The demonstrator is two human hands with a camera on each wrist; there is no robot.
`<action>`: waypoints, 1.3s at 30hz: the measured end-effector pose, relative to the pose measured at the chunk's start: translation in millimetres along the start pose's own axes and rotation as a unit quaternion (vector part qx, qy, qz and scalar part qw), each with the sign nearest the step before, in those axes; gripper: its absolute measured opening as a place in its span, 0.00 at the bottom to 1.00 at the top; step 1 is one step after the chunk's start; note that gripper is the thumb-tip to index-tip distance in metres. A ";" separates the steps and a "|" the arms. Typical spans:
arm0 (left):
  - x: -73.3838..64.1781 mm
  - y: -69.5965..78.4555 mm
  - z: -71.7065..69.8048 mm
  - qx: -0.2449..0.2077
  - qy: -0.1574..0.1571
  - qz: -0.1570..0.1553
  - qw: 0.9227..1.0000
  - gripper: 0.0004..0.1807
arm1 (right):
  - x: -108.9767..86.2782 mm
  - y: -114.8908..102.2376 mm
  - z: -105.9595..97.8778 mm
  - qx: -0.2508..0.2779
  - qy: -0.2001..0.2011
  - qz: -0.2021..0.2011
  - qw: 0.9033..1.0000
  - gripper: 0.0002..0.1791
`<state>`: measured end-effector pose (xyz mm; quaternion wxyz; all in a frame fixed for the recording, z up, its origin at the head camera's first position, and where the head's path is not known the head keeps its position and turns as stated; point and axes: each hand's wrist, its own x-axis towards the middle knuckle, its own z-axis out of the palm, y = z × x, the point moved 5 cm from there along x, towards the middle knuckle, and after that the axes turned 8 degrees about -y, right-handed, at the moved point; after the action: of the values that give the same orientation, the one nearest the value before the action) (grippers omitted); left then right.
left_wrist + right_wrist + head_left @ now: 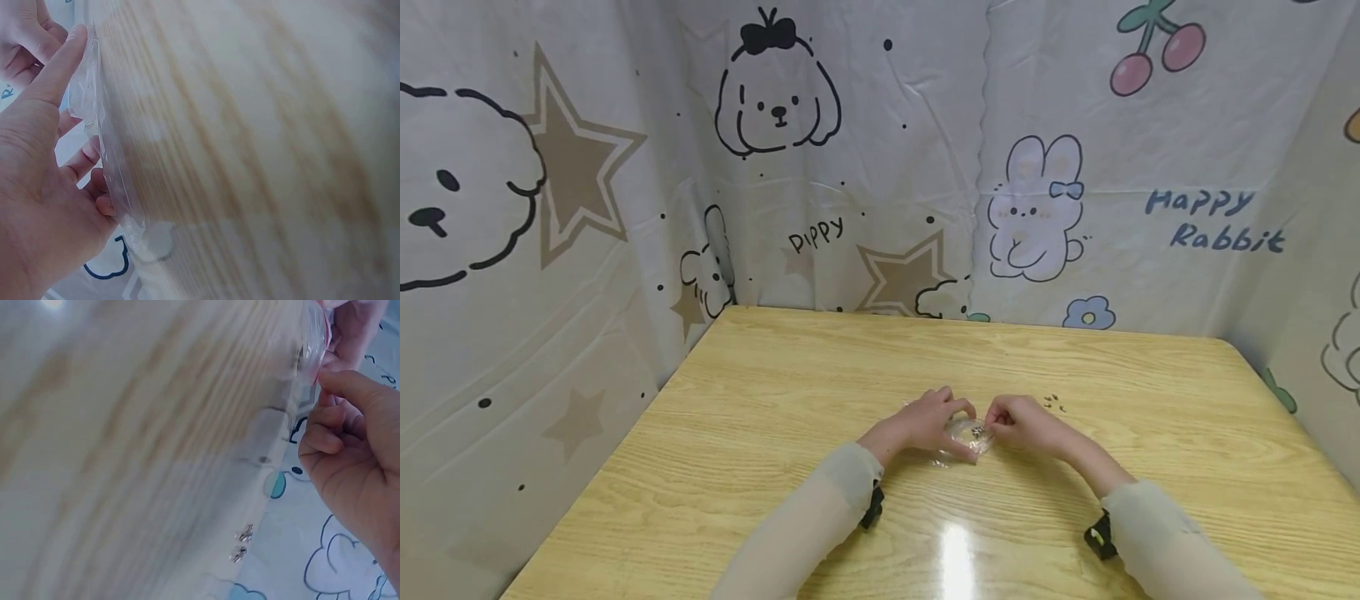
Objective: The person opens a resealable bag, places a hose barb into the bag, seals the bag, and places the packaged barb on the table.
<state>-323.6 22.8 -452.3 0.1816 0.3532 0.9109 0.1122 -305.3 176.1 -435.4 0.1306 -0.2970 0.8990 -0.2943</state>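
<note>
A clear plastic zip bag (964,433) lies on the table between the two hands, with small dark metallic pieces (977,432) showing through it. My left hand (931,423) holds the bag from its left side, thumb along the near edge and fingers curved round the far edge. A red line runs along the mouth of the bag (325,344) in the right wrist view. There, the thumb and forefinger of my right hand (353,419) pinch the bag at this red line. The remaining right fingers are curled into the palm.
Several small metallic pieces (1055,403) lie loose on the wooden table (820,367), just beyond the right hand. A printed curtain (865,150) hangs behind and beside the table. Dark wrist devices (1101,537) sit by both sleeves.
</note>
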 end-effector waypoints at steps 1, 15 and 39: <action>-0.1 0.0 0.0 0.000 0.000 0.000 1.000 0.35 | -1.7 1.9 -1.2 0.000 0.005 0.004 1.000 0.03; -1.4 -0.8 1.2 -0.005 -0.001 -0.002 1.000 0.35 | -31.4 33.7 -21.9 -0.005 0.064 0.070 0.995 0.03; -1.4 -1.7 -0.2 0.001 0.002 0.007 1.000 0.35 | -57.8 72.6 -37.0 -0.034 0.072 0.124 0.989 0.04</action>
<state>-323.7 20.6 -452.4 0.1784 0.3594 0.9089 0.1133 -308.1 275.3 -446.6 0.0905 -0.1651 0.9455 -0.2658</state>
